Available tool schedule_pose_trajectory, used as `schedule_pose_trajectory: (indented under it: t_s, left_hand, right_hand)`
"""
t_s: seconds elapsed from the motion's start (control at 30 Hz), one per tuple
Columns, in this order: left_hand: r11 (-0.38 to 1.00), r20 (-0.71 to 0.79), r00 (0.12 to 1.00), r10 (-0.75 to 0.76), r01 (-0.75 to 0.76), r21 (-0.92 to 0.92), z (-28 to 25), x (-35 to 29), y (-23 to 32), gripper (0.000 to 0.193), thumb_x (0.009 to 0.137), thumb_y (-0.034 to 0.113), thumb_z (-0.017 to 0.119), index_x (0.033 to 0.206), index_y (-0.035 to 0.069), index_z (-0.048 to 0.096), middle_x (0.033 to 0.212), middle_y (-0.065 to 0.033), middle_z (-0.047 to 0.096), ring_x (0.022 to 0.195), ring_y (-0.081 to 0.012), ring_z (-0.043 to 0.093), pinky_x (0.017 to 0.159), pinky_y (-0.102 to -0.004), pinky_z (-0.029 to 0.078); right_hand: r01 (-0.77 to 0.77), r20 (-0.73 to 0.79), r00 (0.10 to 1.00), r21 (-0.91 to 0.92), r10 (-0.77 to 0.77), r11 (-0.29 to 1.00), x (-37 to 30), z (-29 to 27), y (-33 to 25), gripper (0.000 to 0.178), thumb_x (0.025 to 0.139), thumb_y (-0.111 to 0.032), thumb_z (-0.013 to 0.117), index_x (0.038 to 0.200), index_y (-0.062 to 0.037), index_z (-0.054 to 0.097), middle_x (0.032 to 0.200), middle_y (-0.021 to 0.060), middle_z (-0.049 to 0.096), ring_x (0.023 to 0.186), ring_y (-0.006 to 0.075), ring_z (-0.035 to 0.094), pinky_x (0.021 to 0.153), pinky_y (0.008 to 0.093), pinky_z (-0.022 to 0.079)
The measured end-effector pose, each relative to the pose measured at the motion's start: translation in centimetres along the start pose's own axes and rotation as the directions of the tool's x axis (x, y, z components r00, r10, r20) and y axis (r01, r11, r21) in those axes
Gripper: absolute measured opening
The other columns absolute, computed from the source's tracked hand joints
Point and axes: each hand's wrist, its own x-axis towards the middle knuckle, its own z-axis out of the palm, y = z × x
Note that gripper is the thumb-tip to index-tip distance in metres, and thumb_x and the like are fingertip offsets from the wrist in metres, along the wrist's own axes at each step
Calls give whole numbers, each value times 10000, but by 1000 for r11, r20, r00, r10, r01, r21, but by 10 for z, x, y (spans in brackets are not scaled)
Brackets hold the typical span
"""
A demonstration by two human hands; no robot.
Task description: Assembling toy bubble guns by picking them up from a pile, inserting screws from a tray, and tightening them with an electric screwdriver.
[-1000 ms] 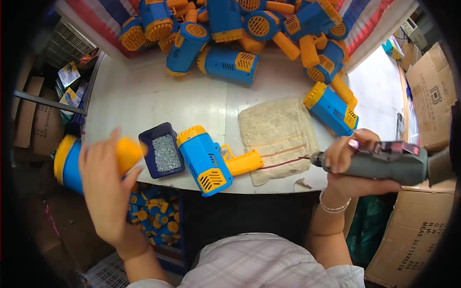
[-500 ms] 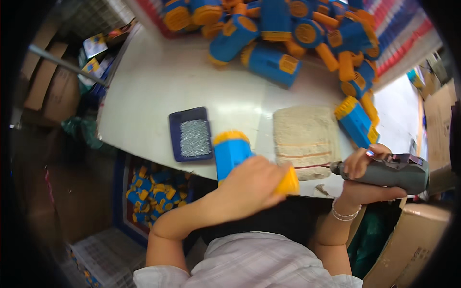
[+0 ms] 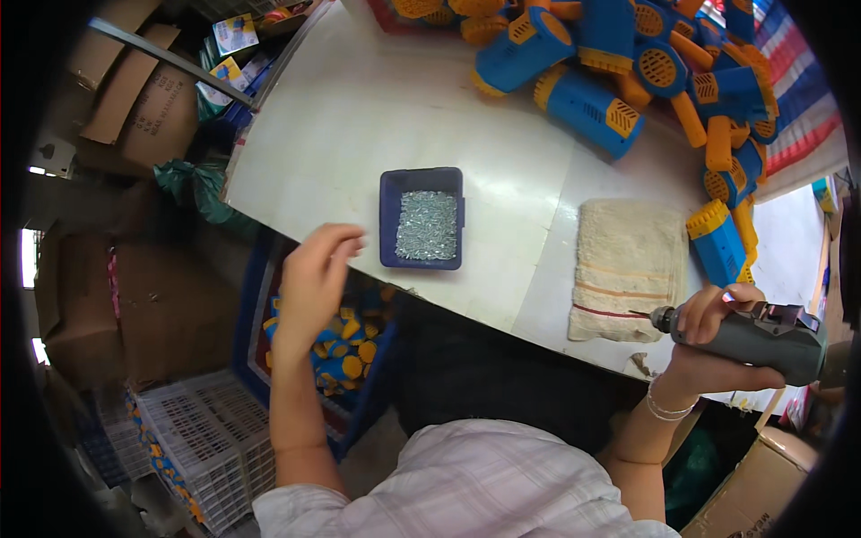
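Note:
My left hand (image 3: pixel 314 278) is raised beside the table's front edge, above a blue bin (image 3: pixel 254 309) of blue and orange plastic pieces (image 3: pixel 345 354). Nothing is in it, and its bent fingers are apart. Near its fingertips stands a dark blue tray (image 3: pixel 387 220) of small silvery screws (image 3: pixel 426 226). My right hand (image 3: pixel 708 345) grips a dark grey electric screwdriver (image 3: pixel 776 345), its thin bit pointing left over a folded beige cloth (image 3: pixel 628 260). Just beyond that hand lies a blue and orange plastic housing (image 3: pixel 717 244).
More blue and orange housings (image 3: pixel 592 112) are heaped at the far right of the white table (image 3: pixel 314 134), by a striped sheet (image 3: pixel 803 90). White plastic crates (image 3: pixel 211 448) stand at lower left. Cardboard boxes (image 3: pixel 762 484) stand at lower right and along the left.
My left hand has let go of the blue and orange housing and moved left, over the bin. My right hand still holds the screwdriver. The whole view has shifted.

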Motion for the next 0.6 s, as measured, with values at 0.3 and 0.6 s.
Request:
schedule_pose_trajectory:
  t_s: [0.3, 0.6]
  left_hand:
    - [886, 341, 888, 307, -398, 239, 83, 45, -19, 108, 744, 40, 591, 811, 0, 516, 777, -139, 512, 791, -316, 515, 702, -384, 424]
    - [983, 33, 996, 85, -89, 163, 87, 32, -7, 78, 797, -2, 540, 867, -6, 507, 800, -158, 523, 703, -308, 542, 627, -343, 446]
  right_hand:
    - [-25, 15, 1000, 44, 25, 999, -5, 11, -5, 897, 637, -858, 312, 887, -10, 465, 466, -4, 397, 368, 105, 392, 339, 215, 331]
    - [-107, 216, 975, 302, 41, 947, 1, 23, -7, 1000, 536, -882, 384, 902, 44, 471, 547, 63, 486, 431, 140, 442, 376, 255, 366]
